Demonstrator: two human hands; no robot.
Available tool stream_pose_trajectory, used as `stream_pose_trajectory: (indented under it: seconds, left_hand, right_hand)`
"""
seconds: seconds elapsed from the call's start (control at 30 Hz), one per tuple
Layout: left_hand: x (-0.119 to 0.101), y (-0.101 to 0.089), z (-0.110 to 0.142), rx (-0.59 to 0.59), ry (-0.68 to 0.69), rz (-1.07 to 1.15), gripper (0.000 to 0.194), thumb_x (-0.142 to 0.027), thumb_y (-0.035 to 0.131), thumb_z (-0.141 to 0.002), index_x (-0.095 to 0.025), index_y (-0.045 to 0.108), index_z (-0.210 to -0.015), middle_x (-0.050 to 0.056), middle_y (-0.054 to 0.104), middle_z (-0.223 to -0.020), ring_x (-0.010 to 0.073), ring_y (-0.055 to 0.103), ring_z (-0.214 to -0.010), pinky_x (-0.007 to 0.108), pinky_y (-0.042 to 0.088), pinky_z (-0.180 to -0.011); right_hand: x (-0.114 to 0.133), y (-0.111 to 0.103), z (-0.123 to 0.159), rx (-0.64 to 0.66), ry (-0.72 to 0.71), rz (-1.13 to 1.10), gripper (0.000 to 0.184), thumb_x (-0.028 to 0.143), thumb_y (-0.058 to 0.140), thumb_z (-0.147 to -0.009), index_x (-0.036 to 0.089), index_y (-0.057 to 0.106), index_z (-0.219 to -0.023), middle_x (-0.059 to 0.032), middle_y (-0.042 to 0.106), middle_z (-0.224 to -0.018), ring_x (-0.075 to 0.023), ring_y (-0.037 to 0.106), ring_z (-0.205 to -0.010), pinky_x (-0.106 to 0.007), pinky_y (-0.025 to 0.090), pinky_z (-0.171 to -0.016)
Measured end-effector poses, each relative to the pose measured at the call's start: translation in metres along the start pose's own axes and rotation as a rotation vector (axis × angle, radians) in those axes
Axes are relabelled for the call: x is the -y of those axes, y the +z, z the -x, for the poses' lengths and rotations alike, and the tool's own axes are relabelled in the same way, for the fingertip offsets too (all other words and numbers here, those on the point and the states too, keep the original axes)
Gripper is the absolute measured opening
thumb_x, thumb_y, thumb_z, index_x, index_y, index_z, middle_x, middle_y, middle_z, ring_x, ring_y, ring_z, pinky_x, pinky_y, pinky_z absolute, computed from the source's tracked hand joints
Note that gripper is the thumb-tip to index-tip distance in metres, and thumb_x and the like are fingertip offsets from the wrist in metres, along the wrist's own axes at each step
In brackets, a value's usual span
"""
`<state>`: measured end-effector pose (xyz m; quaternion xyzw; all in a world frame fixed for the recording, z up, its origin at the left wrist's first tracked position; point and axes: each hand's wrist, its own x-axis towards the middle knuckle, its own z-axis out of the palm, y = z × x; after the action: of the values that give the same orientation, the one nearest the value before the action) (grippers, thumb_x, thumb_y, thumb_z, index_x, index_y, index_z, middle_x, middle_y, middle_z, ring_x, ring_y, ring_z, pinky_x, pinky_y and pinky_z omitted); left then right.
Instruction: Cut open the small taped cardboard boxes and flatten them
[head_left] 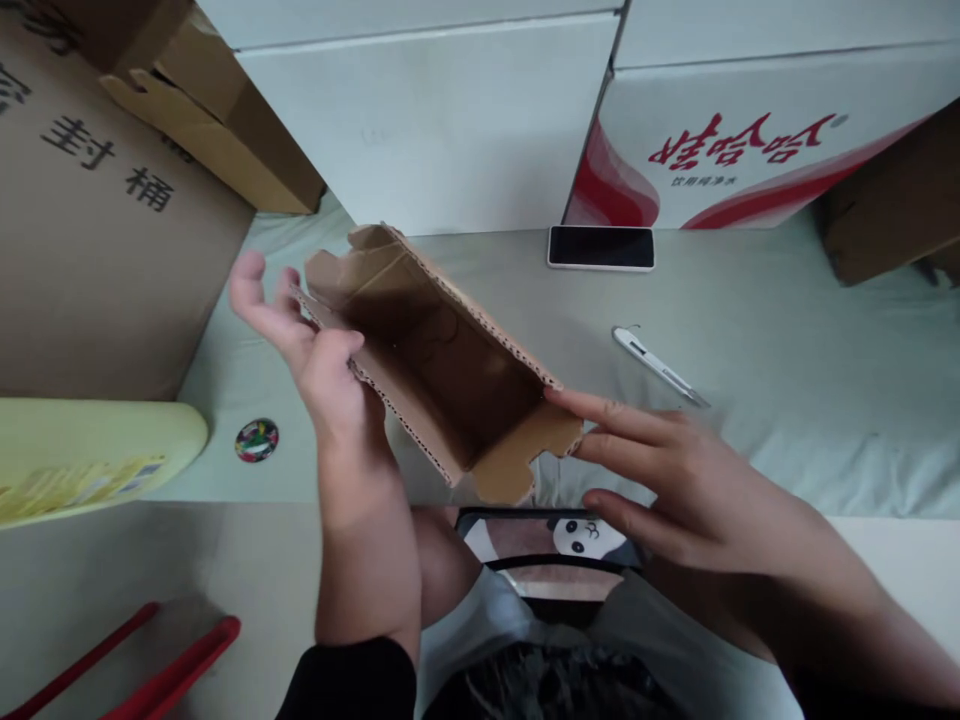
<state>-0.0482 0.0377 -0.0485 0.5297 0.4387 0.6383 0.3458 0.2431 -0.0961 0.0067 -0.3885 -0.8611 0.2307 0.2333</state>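
A small open-topped brown cardboard box (457, 375) is held tilted in front of me, its inside facing up. Nothing shows inside it apart from shadow and a faint curved mark. My left hand (319, 350) grips its left wall, the thumb hooked over the rim and the fingers outside, partly hidden. My right hand (667, 470) has its fingers stretched out and spread. Its fingertips touch the box's right corner and notched end flap, while the thumb sits apart below. A white utility knife (660, 367) lies on the pale green cloth beyond my right hand.
A phone (601, 248) lies near white cartons (450, 120) at the back. Brown cardboard boxes (90, 260) stand left, another (900, 210) right. A yellow-green container (97, 455) and a round colourful disc (256, 440) are at left. Red handles (172, 665) show lower left.
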Motion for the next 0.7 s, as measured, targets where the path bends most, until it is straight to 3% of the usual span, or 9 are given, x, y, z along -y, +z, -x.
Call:
stream_pose_trajectory:
  seconds: [0.13,0.23,0.37,0.5,0.6,0.7]
  left_hand:
    - [-0.003,0.016,0.004,-0.075,0.033,0.27,0.062,-0.022,0.073,-0.064,-0.039,0.056,-0.121,-0.004,0.068,-0.1,0.023,0.068,-0.102,0.039,0.053,-0.089]
    - [-0.004,0.013,0.008,-0.099,0.006,0.196,0.066,-0.022,0.07,-0.061,-0.039,0.057,-0.123,-0.002,0.068,-0.094,0.0247,0.066,-0.099,0.041,0.051,-0.091]
    - [-0.005,0.002,0.012,-0.114,0.021,0.046,0.069,-0.022,0.065,-0.058,-0.035,0.064,-0.125,0.001,0.066,-0.088,0.0259,0.062,-0.101,0.042,0.048,-0.098]
    - [-0.006,0.002,0.014,-0.062,-0.007,0.0,0.065,-0.023,0.072,-0.065,-0.034,0.066,-0.129,0.001,0.065,-0.092,0.0243,0.061,-0.101,0.038,0.049,-0.097]
    - [-0.001,0.002,0.012,-0.055,-0.04,0.011,0.046,-0.044,0.077,-0.083,-0.035,0.065,-0.126,0.001,0.064,-0.089,0.025,0.064,-0.102,0.039,0.051,-0.098]
    - [0.008,0.0,0.01,-0.066,-0.102,0.046,0.042,-0.062,0.062,-0.097,-0.031,0.066,-0.126,0.002,0.062,-0.081,0.0269,0.067,-0.102,0.043,0.052,-0.099]
  right_hand:
    - [-0.009,0.007,-0.003,-0.085,0.019,-0.002,0.024,0.025,0.058,-0.103,0.024,0.06,-0.127,-0.0166,0.062,-0.157,-0.0249,0.077,-0.123,-0.03,0.069,-0.079]
    - [-0.018,0.017,-0.006,-0.152,0.0,-0.048,0.02,0.025,0.06,-0.103,0.024,0.059,-0.123,-0.0175,0.061,-0.157,-0.0241,0.068,-0.138,-0.032,0.067,-0.097]
    - [-0.029,0.034,-0.009,-0.237,0.03,-0.005,0.032,0.022,0.062,-0.1,0.025,0.059,-0.132,-0.0169,0.056,-0.162,-0.0282,0.061,-0.147,-0.039,0.067,-0.101]
    - [-0.035,0.048,-0.014,-0.203,0.083,0.116,0.044,0.021,0.059,-0.101,0.027,0.061,-0.145,-0.0142,0.057,-0.161,-0.03,0.068,-0.138,-0.043,0.069,-0.096]
    - [-0.036,0.052,-0.014,-0.202,0.076,0.143,0.043,0.02,0.058,-0.1,0.026,0.065,-0.142,-0.0122,0.064,-0.155,-0.0294,0.073,-0.131,-0.043,0.07,-0.092]
    - [-0.037,0.054,-0.006,-0.436,-0.032,0.063,0.033,0.019,0.055,-0.1,0.031,0.073,-0.124,-0.0063,0.079,-0.122,-0.0248,0.08,-0.103,-0.04,0.069,-0.077]
